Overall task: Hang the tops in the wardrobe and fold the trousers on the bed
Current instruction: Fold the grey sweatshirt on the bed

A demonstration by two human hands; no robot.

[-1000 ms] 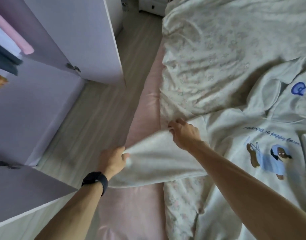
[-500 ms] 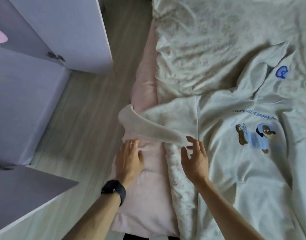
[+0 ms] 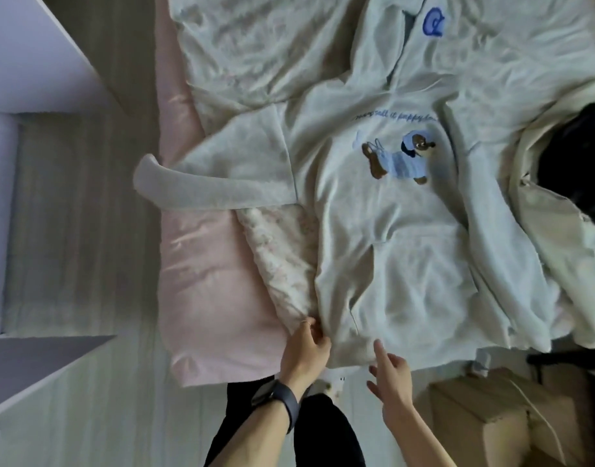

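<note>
Near edge of the bed point(image 3: 208, 281): the hoodie point(image 3: 373, 230) is pinched at its left hem corner by the left hand point(image 3: 306, 348). The right hand point(image 3: 392, 375), spread and empty, is touched to the hem. Both corners are best gripped evenly before the flat body, hood point(image 3: 383, 38) farthest, is lifted.

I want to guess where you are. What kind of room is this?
Most likely a bedroom: a bed with a pink sheet, a hoodie spread on it, and a wardrobe beside it.

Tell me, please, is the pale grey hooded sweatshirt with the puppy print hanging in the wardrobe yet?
No, the sweatshirt lies spread front-up on the bed.
</note>
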